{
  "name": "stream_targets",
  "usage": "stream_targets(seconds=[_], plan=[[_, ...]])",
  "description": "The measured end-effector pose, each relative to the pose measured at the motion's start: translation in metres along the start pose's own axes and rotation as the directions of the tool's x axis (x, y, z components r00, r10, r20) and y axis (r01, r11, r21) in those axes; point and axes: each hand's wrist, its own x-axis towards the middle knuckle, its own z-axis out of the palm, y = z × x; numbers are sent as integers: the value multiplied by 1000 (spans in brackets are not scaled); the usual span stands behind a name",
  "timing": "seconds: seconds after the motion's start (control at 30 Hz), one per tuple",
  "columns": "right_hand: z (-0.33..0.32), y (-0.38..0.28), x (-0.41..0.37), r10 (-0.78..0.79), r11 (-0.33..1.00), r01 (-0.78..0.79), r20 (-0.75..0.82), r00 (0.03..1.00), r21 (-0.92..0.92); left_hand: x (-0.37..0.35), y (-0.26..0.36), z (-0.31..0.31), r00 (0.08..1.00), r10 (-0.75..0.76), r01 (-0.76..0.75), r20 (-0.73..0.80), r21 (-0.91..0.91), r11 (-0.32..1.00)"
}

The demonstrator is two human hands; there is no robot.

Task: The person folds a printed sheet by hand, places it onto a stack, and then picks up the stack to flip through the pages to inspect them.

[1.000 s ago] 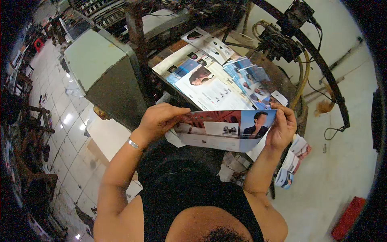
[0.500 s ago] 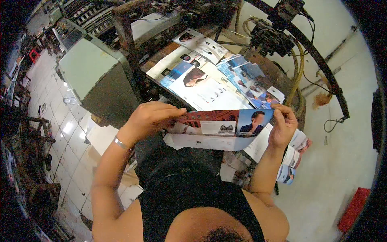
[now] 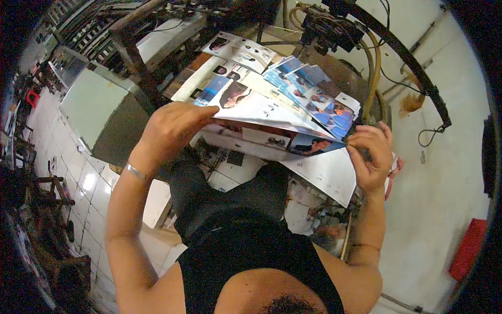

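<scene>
A printed sheet [image 3: 264, 138] stretches between my two hands along the near edge of the work surface. My left hand [image 3: 175, 125] pinches its left end, fingers pressed together. At the right corner, my right hand [image 3: 370, 152] grips the sheet between thumb and fingers. Just beyond lies a large white printed sheet [image 3: 256, 107] with a dark shoe-like picture. A fanned stack of blue printed sheets [image 3: 314, 97] rests at the right of the surface. Another white sheet [image 3: 329, 175] hangs below the held one, near my right hand.
A pale green metal cabinet [image 3: 97, 104] stands at the left. Dark machinery [image 3: 332, 29] with yellowish hoses [image 3: 374, 78] is behind the surface, beside a curved black bar [image 3: 413, 63]. A red object [image 3: 468, 250] is at the far right, a red stool [image 3: 32, 98] far left.
Both hands and the held sheet have moved up, toward the printed sheets on the surface. The held sheet now looks tilted and narrower, and more of the white sheet below it shows.
</scene>
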Motion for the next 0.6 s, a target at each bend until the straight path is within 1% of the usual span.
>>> stream_targets(seconds=[0.07,0.17,0.27,0.37,0.43,0.47,0.5,0.57,0.6], plan=[[-7,-6,3,-77,992,79,22,997,-93,6,-4,2,999,38,-38,-35,4,999],[-8,-4,3,-174,961,182,56,983,-209,13,-6,6,1000,12,-12,-17,-4,1000],[-5,8,3,-265,916,276,80,961,-290,21,-5,17,995,31,-29,-98,22,999],[2,22,-8,-350,860,365,109,930,-356,30,-8,25,978,183,-171,-97,122,978],[14,32,-22,-397,834,413,123,910,-365,28,-14,38,960,276,-269,-45,125,955],[22,36,-29,-398,828,421,141,906,-369,24,-17,48,947,321,-316,-19,125,940],[34,43,-42,-375,853,405,154,914,-329,20,-18,63,931,363,-359,-17,124,925],[63,63,-75,-336,881,386,212,917,-272,5,-24,97,919,387,-394,81,124,911],[78,71,-92,-306,898,367,255,917,-244,-7,-28,120,929,344,-361,137,130,923]])
